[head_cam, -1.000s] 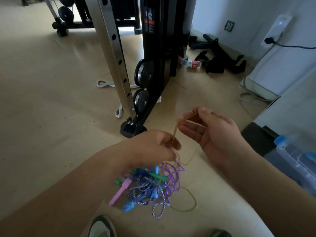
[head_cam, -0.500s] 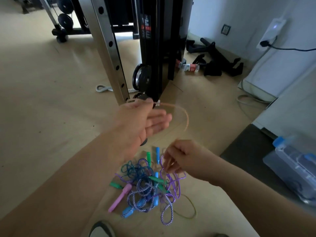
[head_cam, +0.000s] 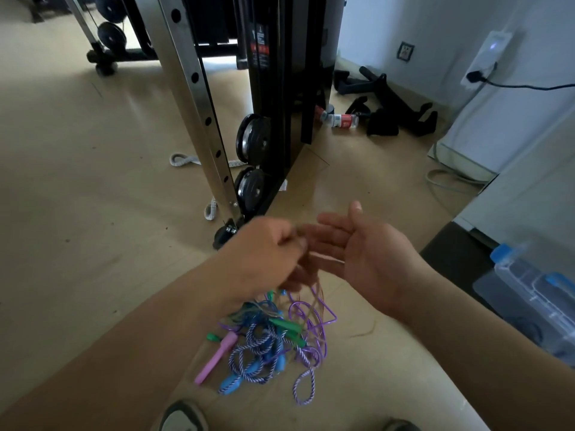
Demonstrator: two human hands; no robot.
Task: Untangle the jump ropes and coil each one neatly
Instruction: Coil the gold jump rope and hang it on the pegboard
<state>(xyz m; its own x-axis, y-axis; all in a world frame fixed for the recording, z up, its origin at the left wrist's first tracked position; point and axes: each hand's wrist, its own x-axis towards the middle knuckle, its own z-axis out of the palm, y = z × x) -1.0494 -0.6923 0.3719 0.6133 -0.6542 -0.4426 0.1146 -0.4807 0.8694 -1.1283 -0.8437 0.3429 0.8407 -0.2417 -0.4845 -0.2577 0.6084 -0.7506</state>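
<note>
- Steel upright and black weight machine with plates stand just beyond the hands; white rope lies by the upright.
- Bottle and black gear lie near the wall; clear box sits at the right.
- Tan floor, white wall, socket.
- Jump rope tangle lies on the floor under the hands, near a shoe.
- Left hand, blurred and curled, pinches the tan rope, which hangs to the tangle.
- Right hand is flat, fingers straight, gripping nothing.
</note>
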